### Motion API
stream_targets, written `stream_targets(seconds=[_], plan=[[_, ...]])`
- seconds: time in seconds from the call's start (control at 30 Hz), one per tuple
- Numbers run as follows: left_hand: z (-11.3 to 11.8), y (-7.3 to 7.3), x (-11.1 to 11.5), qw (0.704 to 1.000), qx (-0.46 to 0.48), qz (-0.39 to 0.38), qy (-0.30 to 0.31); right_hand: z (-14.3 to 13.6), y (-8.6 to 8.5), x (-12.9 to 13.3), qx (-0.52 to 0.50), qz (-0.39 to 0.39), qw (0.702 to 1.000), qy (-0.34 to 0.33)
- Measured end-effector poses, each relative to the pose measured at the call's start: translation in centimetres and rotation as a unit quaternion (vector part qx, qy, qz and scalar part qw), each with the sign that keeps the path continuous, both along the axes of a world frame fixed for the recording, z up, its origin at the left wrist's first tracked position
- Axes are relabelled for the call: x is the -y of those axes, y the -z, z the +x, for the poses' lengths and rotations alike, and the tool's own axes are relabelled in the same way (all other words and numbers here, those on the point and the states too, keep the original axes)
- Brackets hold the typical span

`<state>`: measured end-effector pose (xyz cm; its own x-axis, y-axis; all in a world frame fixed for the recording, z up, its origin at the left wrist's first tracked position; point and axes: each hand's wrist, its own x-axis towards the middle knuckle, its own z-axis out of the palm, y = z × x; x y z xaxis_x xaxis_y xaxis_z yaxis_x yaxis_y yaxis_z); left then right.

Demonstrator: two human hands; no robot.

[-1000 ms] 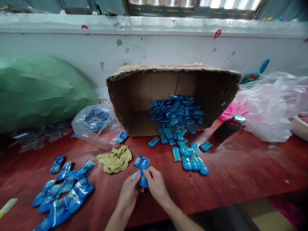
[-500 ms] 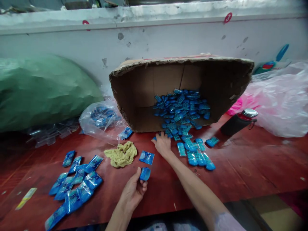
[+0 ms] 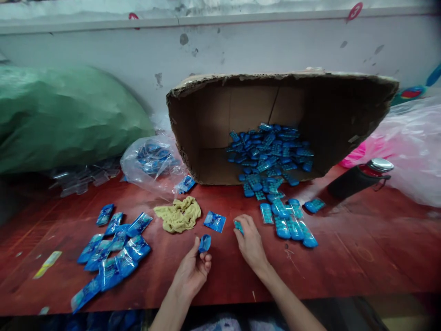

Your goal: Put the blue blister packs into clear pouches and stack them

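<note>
My left hand [image 3: 193, 271] pinches an open blue pouch [image 3: 205, 243] between thumb and fingers, its mouth facing up. To the right, my right hand [image 3: 251, 242] holds a small blue-green pack [image 3: 239, 226], mostly covered by the fingers, just above the red table. A flat blue packet [image 3: 215, 221] lies between and beyond the two hands. More blue-green packs [image 3: 288, 225] lie right of my right hand, trailing out of a heap [image 3: 272, 149] inside the cardboard box [image 3: 213, 177]. Several filled blue packets [image 3: 119, 262] form a pile at the left.
A crumpled yellow cloth [image 3: 178, 214] lies beyond my left hand. Behind it is a clear bag [image 3: 151, 161] of blue packets. A black bottle [image 3: 356, 179] leans at the right, by a pink-and-clear plastic bag [image 3: 413, 151]. A large green sack [image 3: 69, 119] fills the back left.
My right hand has drawn back from the box's front edge towards my left hand, with a pack in its fingers. My left hand still holds the pouch, now turned slightly. The view has shifted.
</note>
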<state>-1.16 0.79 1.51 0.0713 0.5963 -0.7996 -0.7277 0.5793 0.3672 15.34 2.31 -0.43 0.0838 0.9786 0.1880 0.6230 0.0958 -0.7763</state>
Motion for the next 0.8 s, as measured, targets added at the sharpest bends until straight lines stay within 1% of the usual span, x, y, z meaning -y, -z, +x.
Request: stream_targets(seconds=[0.03, 0.07, 0.1, 0.17, 0.23, 0.3, 0.37, 0.43, 0.67, 0.73, 0.8], plan=[[0.1, 0.1, 0.0, 1.000, -0.007, 0.002, -0.005, -0.3, -0.3, 0.4, -0.093, -0.013, 0.996, 0.000], [0.2, 0.2, 0.0, 1.000, -0.014, 0.003, -0.009, -0.6, -0.7, 0.8, -0.169, -0.036, 0.985, -0.002], [0.3, 0.2, 0.1, 1.000, -0.022, 0.005, -0.013, -0.9, -1.1, 1.2, -0.225, -0.059, 0.973, -0.007], [0.5, 0.2, 0.1, 0.999, -0.036, 0.006, -0.017, -1.6, -2.2, 2.1, -0.276, -0.075, 0.958, -0.024], [0.7, 0.1, 0.1, 0.999, -0.042, 0.012, -0.018, -2.2, -3.1, 2.7, -0.285, -0.069, 0.955, -0.048], [0.7, 0.0, 0.2, 0.999, -0.041, 0.024, -0.020, -2.7, -3.6, 3.2, -0.294, -0.088, 0.949, -0.076], [0.7, 0.0, 0.2, 0.999, -0.037, 0.031, -0.024, -2.9, -4.0, 3.4, -0.293, -0.115, 0.945, -0.092], [0.6, 0.0, 0.3, 0.999, -0.036, 0.027, -0.027, -2.9, -4.2, 3.4, -0.279, -0.121, 0.948, -0.097], [0.3, 0.0, 0.3, 0.998, -0.046, 0.024, -0.019, -2.7, -4.6, 3.5, -0.252, -0.070, 0.956, -0.136], [0.1, 0.0, 0.3, 0.997, -0.059, 0.041, -0.014, -2.6, -4.8, 3.6, -0.236, -0.058, 0.959, -0.149], [0.0, 0.1, 0.4, 0.994, -0.073, 0.079, 0.000, -2.6, -5.0, 3.6, -0.223, -0.054, 0.961, -0.155]])
